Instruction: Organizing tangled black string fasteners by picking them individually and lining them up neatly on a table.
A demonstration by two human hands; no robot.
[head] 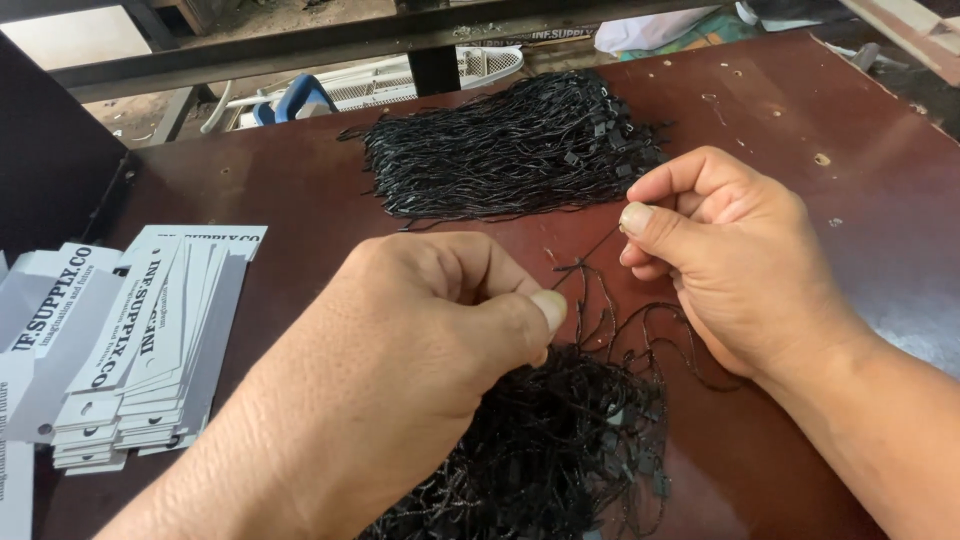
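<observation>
My left hand (420, 350) pinches one end of a thin black string (585, 258) between thumb and forefinger. My right hand (725, 250) pinches the other end, and the string runs taut between them. Both hands hover over a tangled heap of black strings (560, 440) near the table's front edge. A second, flatter bundle of black strings with small plastic clasps (510, 150) lies farther back on the dark brown table (860, 180).
A fanned stack of white paper tags with punched holes (150, 350) lies at the left. More tags (40, 310) lie beside it at the far left edge. A metal frame (300, 45) and a white fan grille (420, 75) sit behind the table.
</observation>
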